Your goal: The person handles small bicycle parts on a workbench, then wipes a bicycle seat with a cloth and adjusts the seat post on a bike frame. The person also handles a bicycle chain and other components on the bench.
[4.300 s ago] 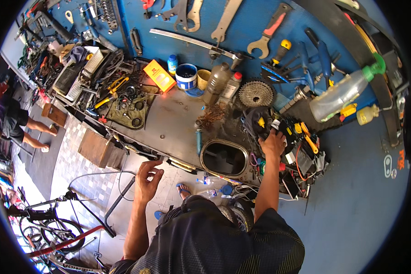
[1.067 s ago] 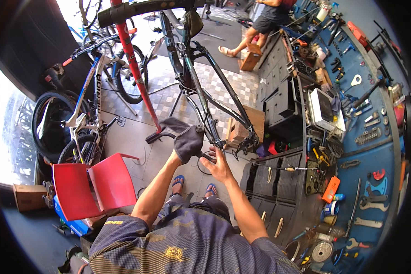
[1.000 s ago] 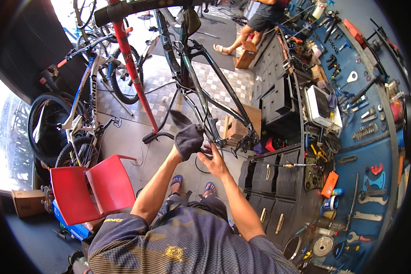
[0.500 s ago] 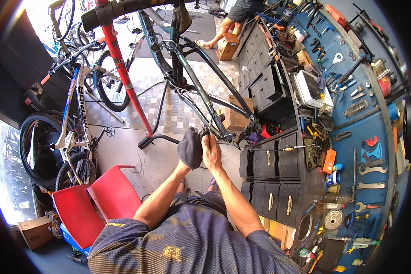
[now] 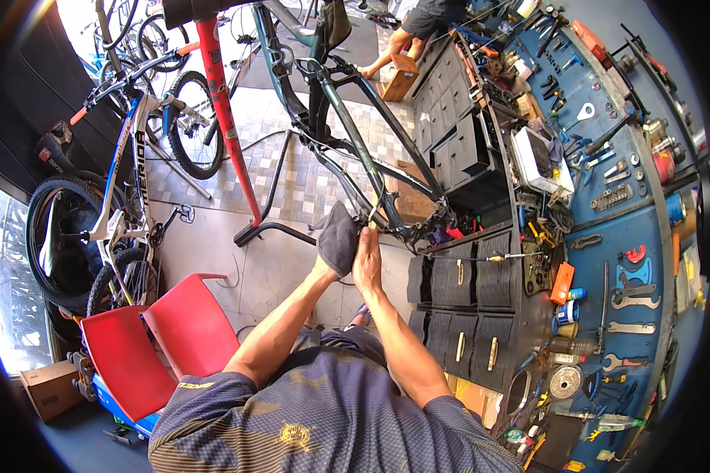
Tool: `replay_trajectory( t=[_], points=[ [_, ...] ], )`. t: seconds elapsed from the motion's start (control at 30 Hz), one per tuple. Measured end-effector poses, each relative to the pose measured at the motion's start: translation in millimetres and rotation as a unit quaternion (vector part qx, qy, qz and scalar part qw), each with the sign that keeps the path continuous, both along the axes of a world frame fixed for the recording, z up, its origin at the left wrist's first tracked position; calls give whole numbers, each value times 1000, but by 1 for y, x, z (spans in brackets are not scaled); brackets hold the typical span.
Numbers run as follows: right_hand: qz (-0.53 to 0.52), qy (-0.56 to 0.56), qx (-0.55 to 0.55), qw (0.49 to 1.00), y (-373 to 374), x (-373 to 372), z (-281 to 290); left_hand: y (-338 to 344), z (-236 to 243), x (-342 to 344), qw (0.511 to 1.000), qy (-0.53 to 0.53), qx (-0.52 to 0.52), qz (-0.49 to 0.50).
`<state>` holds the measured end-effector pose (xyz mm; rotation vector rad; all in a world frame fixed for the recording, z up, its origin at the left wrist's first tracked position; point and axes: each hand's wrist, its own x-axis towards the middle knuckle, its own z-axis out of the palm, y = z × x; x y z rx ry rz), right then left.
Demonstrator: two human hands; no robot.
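Observation:
In front of me a dark green bicycle frame [image 5: 341, 118] hangs on a red repair stand [image 5: 227, 126]. At the frame's lower rear end, both my hands are close together. A dark grey cloth [image 5: 340, 236] covers most of my left hand [image 5: 327, 266], which is closed on it; its fingers are hidden. My right hand [image 5: 368, 258] presses against the cloth's right side, fingers together and pointing away from me. A thin, pale yellowish piece [image 5: 373, 225] shows at its fingertips. Whatever lies between the hands is too small and covered to name.
Black drawers [image 5: 461, 339] line my right, below a blue tool board [image 5: 607, 229] with wrenches. To my left are a red chair [image 5: 189, 331] and a white bicycle [image 5: 134, 173]. Farther off, a person's leg [image 5: 390, 54] shows near a wooden box [image 5: 401, 77].
The grey cloth has changed from a rounded bundle to a shape with a point at its top. My right fingers look straighter. The whole view has shifted slightly.

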<state>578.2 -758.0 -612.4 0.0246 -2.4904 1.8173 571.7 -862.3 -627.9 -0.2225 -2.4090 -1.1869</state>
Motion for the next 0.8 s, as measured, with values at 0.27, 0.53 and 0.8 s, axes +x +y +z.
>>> replay_trajectory(
  t=[0.27,0.53,0.8],
  points=[
    [26,-64,-162,984,13,-6,-7,-12,34,-1,997,-28,41,-54],
    [59,-24,-50,997,22,-6,3,2,44,-4,996,-50,80,-6],
    [25,-72,-132,988,32,-3,-1,-20,43,12,984,-7,-73,-163]
  ],
)
